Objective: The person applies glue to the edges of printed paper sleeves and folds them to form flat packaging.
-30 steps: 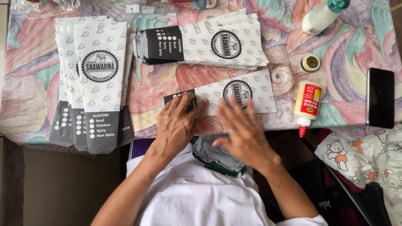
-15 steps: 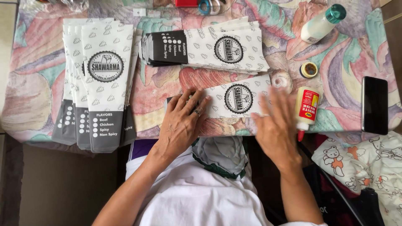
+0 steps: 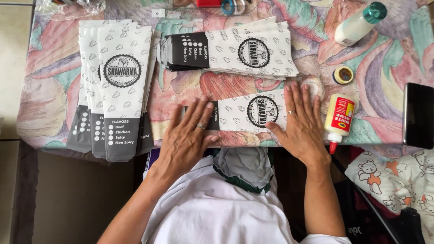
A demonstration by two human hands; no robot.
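A flat white paper sleeve with a dark end and a round black emblem (image 3: 253,114) lies across the near edge of the table. My left hand (image 3: 187,135) presses flat on its dark left end, fingers spread. My right hand (image 3: 300,122) lies flat on its right end, palm down, a ring on one finger. Neither hand grips anything. Just right of my right hand lies a small white glue bottle with a red label and red tip (image 3: 338,119).
A pile of the same sleeves (image 3: 120,86) hangs over the table's left front edge; another pile (image 3: 230,52) lies behind my hands. A tape roll (image 3: 343,75), a white bottle with teal cap (image 3: 359,23) and a black phone (image 3: 418,115) sit at right on the patterned cloth (image 3: 49,72).
My right hand has slid from the sleeve's middle to its right end, beside the glue bottle. My left hand stayed on the dark left end.
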